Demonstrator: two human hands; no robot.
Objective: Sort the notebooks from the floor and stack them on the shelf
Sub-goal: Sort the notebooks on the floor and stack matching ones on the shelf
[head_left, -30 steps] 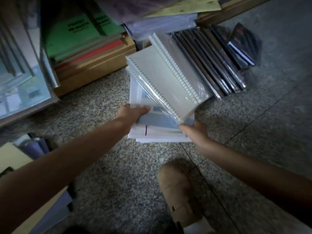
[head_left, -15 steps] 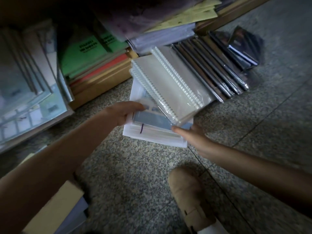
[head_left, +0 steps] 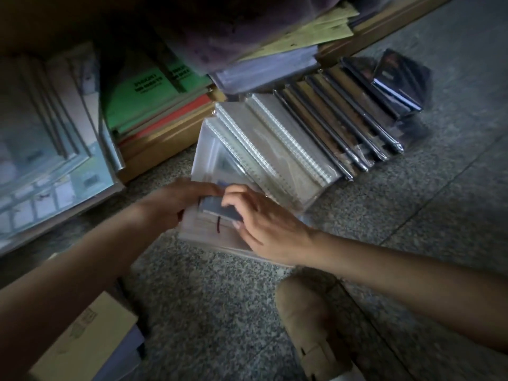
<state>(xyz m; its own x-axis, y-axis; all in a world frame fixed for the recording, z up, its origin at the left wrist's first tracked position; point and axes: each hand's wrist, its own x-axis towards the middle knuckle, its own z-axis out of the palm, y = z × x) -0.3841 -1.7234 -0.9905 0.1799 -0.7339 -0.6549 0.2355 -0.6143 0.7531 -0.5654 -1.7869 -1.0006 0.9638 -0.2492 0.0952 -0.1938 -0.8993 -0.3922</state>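
Note:
A low stack of plastic-wrapped white notebooks with a blue-grey cover on top point(head_left: 217, 210) lies on the speckled stone floor. My left hand point(head_left: 176, 206) grips the stack's left near corner. My right hand point(head_left: 264, 224) rests on the blue-grey cover, fingers curled over it and thumb against its near edge. Behind the stack, white spiral notebooks in clear wrap point(head_left: 277, 152) lean back against a row of dark-edged notebooks point(head_left: 349, 125). On the bottom shelf point(head_left: 167, 132) sit green notebooks point(head_left: 143, 97) over red ones.
Large wrapped pale-blue books point(head_left: 46, 155) lean at the left. Yellow-green papers point(head_left: 321, 31) and wrapped pads overhang above. A cardboard box point(head_left: 82, 342) sits at lower left, a tan shoe point(head_left: 310, 323) just in front of the stack, and loose dark notebooks point(head_left: 395, 86) at far right.
My right hand let go of the white spiral notebooks, which now lean on the dark row, and moved onto the blue-grey cover. My left hand stayed at the stack's left edge.

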